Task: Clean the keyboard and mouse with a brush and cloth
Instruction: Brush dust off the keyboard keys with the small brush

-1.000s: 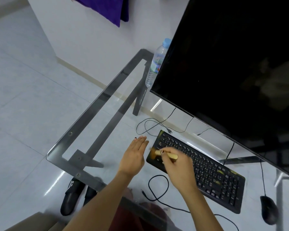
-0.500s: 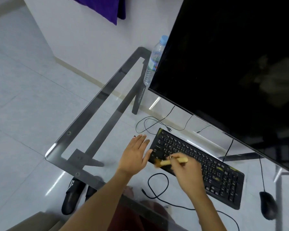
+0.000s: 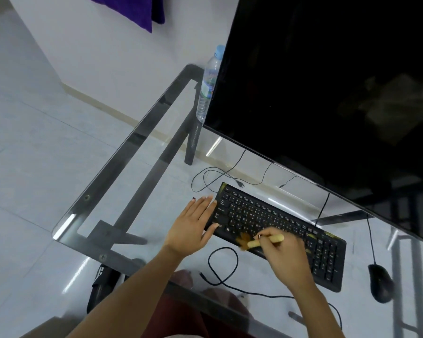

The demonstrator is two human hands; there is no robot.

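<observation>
While the right hand (image 3: 285, 257) is pinching the brush (image 3: 257, 241) on the keyboard (image 3: 281, 228), the left hand (image 3: 193, 228) is lying spread, bracing it; hard strokes could be skidding it across the glass counter (image 3: 156, 167).

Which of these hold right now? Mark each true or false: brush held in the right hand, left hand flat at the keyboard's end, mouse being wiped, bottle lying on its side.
1. The right hand grips the brush over the keyboard. True.
2. The left hand lies flat with straight fingers at the keyboard's left end. True.
3. The mouse is being wiped. False: it sits untouched, right of the keyboard.
4. The water bottle lies on its side. False: it stands upright beside the monitor.
</observation>
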